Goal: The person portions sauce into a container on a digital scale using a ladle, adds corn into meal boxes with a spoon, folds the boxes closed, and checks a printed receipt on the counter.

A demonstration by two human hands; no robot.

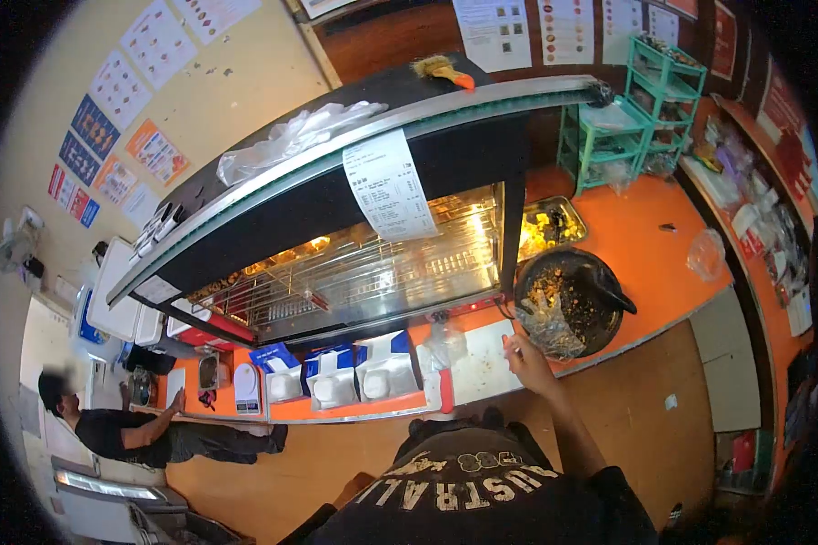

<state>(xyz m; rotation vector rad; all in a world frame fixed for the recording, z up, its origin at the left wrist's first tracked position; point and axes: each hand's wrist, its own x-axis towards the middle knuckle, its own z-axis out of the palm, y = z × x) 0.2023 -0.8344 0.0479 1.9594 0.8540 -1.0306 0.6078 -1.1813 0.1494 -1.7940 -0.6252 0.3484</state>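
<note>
My right hand [525,361] is raised over the right end of a white cutting board [482,363], its fingers curled together. Whatever may be in them is too small to make out. Just beyond it is a large black bowl [600,313] with crumbly brown food and a crumpled clear plastic bag [554,331] at its near side. A knife with a red handle [446,391] lies at the board's left end, beside another clear plastic bag [445,341]. Part of my left forearm [353,489] shows close to my body, but the left hand is hidden.
A lit glass display warmer [364,272] stands behind the board, a printed receipt [391,186] hanging on it. Several open boxes [334,381] and a white scale [247,389] line the counter leftward. A metal tray [554,222] sits behind the bowl. Another person [136,436] works far left.
</note>
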